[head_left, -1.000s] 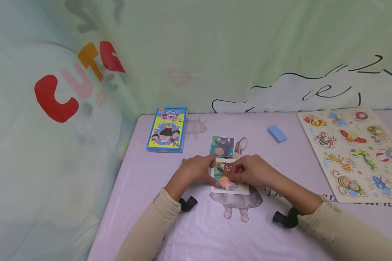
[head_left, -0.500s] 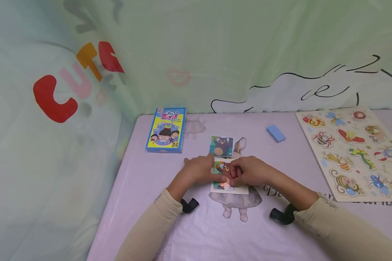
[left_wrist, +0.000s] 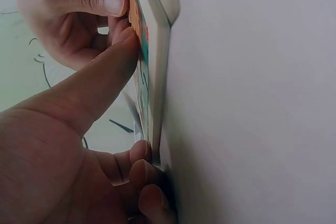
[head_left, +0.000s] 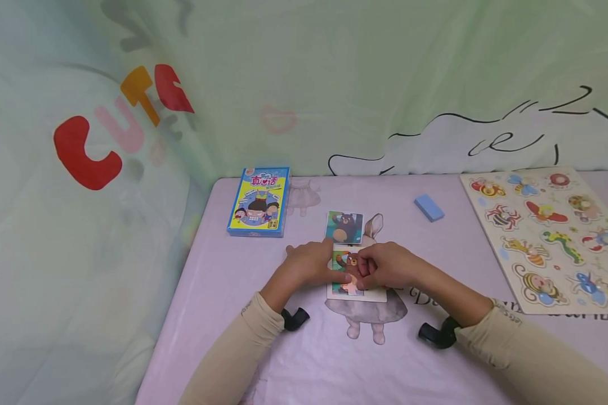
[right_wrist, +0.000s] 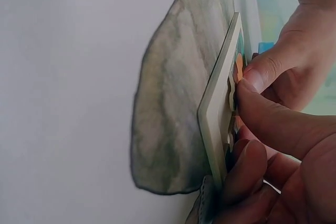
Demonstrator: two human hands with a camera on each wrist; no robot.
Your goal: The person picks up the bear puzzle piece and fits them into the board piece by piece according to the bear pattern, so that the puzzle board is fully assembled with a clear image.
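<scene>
A small jigsaw puzzle board [head_left: 377,297] with a brown bear picture lies on the table, its pale frame showing at the right and bottom. My left hand [head_left: 311,264] holds it from the left, thumb pressed on the bear's belly and fingers at the board's edge. My right hand [head_left: 392,265] pinches a puzzle piece [right_wrist: 232,95] at the bear's right side, mostly hidden by the fingers. In the right wrist view, both thumbs meet over the pieces, whose wavy edges stand slightly above the frame. Just beyond the board lies a matching bear picture card [head_left: 344,228].
A blue and yellow card box [head_left: 259,202] lies at the back left. Toward the back right is a blue block [head_left: 429,208], and a large insect peg board [head_left: 506,270] lies at the right. A curtain [head_left: 304,84] hangs behind the table [head_left: 294,365].
My left thumb has slid rightward and up onto the bear's belly, close to the right thumb. The right hand has shifted slightly, fingers still on the puzzle's right side.
</scene>
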